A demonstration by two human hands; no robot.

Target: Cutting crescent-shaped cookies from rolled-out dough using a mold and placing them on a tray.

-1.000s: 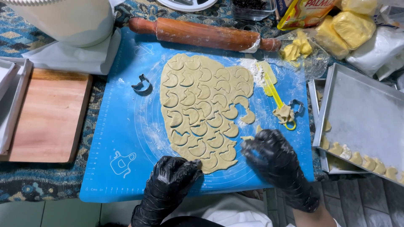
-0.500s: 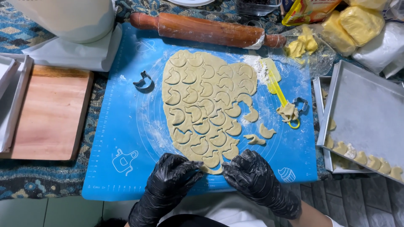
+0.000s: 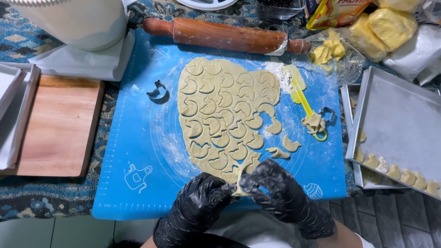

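Observation:
Both my hands wear black gloves and meet at the near edge of a blue silicone mat [image 3: 138, 151]. My left hand [image 3: 195, 209] and my right hand [image 3: 278, 193] pinch a small piece of pale dough [image 3: 240, 187] between their fingertips. Just beyond them lies a rolled dough sheet [image 3: 225, 115] stamped with several crescent shapes. Loose cut crescents [image 3: 285, 148] lie on the mat to the right of the sheet.
A wooden rolling pin [image 3: 225, 34] lies across the mat's far edge. A metal cutter [image 3: 157, 90] sits left of the dough; a yellow tool [image 3: 305, 103] with a dough scrap sits right. A metal tray [image 3: 404, 119] holds several cut pieces. A wooden board [image 3: 57, 126] lies left.
My right hand moved left from the mat's right side to join my left hand at the dough's near edge. Both hands lifted a small dough piece.

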